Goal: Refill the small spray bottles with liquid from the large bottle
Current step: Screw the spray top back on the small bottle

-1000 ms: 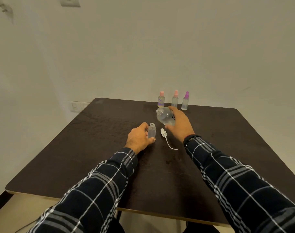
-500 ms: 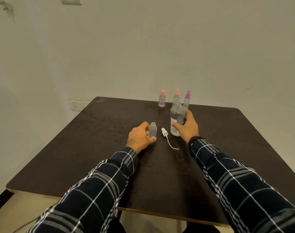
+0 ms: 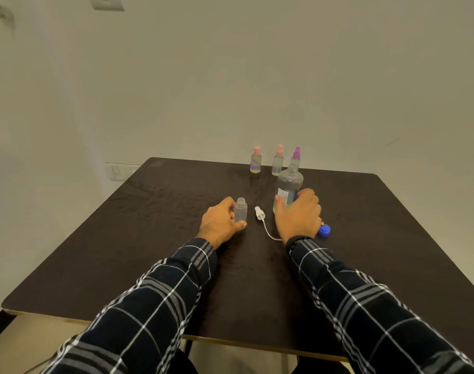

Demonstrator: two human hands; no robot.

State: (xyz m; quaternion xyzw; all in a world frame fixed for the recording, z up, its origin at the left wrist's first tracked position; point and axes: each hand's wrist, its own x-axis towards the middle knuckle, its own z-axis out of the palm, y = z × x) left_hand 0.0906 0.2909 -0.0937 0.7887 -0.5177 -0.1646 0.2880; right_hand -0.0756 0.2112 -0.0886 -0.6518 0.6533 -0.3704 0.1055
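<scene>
Small uncapped spray bottle (image 3: pixel 240 211) stands upright near the middle of the table (image 3: pixel 117 255), with the left hand (image 3: pixel 220 223) curled round it. The right hand (image 3: pixel 298 215) wraps the lower body of the large bottle (image 3: pixel 289 183), which is upright and open-necked. Between the hands lies a white spray head (image 3: pixel 259 213) with its tube. A blue cap (image 3: pixel 324 230) sits just beside the right hand. Three capped spray bottles (image 3: pixel 277 161) stand by the far edge.

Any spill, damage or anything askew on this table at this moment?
No spill or damage shows. The spray head lies on its side between the open small bottle and the uncapped large bottle, both upright; a blue cap lies beside the right hand.
</scene>
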